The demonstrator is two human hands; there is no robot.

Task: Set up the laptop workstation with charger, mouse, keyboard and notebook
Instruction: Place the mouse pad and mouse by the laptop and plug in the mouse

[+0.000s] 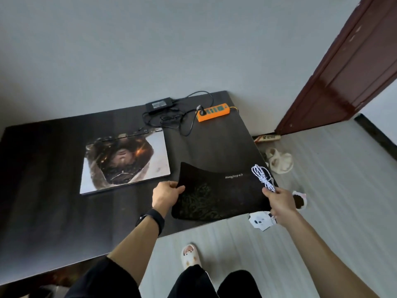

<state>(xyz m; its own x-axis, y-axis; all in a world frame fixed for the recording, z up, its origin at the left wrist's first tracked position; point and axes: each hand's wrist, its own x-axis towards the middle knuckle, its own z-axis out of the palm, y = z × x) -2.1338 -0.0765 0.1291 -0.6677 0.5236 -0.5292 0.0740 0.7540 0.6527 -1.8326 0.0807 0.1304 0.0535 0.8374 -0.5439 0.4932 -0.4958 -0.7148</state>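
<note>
Slipper and dark trouser legs stand at the near edge of the table; left hand pinches the left edge of the black mouse pad, right hand curls round its right edge plus a bundled white cable. Closed laptop lies left of the pad, charger brick and orange power strip far. Step is probably laying the pad: next, lower it flat right of the laptop and free the cable.

Kinda dim, soft flat light, shadows barely there. The dark tabletop eats detail, with a pale sheen left of the left grip. Big fisheye bend at the edges, corners go mushy and blurred.
</note>
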